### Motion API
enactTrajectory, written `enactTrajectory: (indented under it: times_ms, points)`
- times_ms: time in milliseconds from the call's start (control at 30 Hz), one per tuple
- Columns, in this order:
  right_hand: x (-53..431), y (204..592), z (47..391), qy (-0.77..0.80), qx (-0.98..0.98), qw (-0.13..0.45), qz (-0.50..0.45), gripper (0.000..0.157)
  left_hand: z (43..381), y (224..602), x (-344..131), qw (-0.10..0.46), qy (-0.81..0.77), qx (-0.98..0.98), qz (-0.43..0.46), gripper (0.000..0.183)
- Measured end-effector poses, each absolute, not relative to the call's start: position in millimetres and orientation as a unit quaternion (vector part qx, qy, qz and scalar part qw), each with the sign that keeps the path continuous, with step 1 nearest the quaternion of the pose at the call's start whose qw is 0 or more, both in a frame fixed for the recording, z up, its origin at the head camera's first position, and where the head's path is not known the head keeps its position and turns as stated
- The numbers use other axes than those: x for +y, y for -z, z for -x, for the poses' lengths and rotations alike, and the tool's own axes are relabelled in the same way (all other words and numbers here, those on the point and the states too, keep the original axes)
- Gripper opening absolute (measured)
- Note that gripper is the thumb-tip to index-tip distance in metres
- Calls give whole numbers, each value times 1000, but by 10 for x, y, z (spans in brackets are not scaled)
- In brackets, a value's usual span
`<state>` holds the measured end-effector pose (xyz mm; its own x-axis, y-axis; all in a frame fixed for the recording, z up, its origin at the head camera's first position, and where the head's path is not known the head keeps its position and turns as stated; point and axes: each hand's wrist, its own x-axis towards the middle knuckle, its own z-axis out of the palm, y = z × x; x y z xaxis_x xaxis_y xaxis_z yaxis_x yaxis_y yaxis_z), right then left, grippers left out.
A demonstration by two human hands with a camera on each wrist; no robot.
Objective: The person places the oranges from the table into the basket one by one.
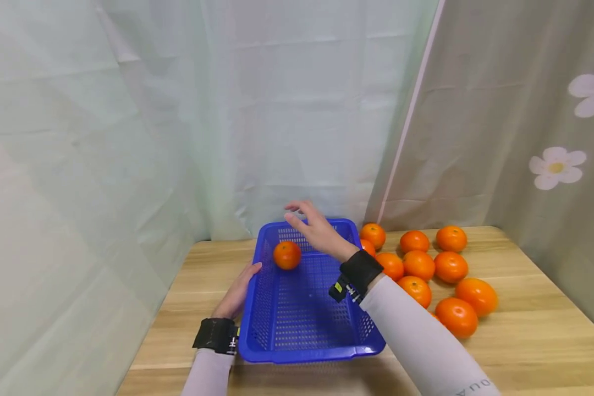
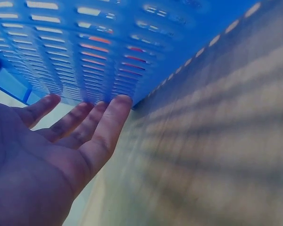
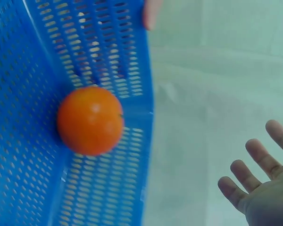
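L hand point(image 1: 240, 291): at outer L side of basket point(image 1: 309, 297). Fingers extended, slightly spread, tips at slotted wall; 1 fingertip shows at rim. Grip force: can't tell.

R hand point(image 1: 322, 231): above far end of basket, palm bare, fingers spread wide w/ slight bend, thumb apart from fingers. Forearm crosses basket's R rim.

Orange point(image 1: 287, 255): 1 pc., inside basket, far L corner, on base beside the walls; R hand is near it, not touching.

Basket: blue plastic, slotted walls & base, on or just above table point(image 1: 534, 341); exact seating can't be told.

Loose oranges point(image 1: 419, 265): approx. 11 pcs. visible, on table, R of basket, grouped close; some partly hidden by basket & R sleeve point(image 1: 416, 330).

Table: wood-grain top. Each wrist: blk. strap point(image 1: 215, 335) w/ small cam. point(image 1: 339, 291) Backdrop: pale curtain point(image 1: 297, 110); R portion darker, w/ wht. flower prints point(image 1: 557, 168).
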<state>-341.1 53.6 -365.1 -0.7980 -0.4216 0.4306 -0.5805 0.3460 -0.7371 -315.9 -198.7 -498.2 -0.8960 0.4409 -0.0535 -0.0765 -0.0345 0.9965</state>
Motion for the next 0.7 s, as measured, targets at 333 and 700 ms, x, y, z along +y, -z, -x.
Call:
enactTrajectory:
  times_ms: [333,700]
  points:
    - [1038,3407,3323,-469,-812,113,-328,37,3256,4980,-1977,188,-709,665,-141,64]
    - [1736,3072,2946,-426,-831,182,-309,38,3286,5010,-1885,183,-722,656,-125,65]
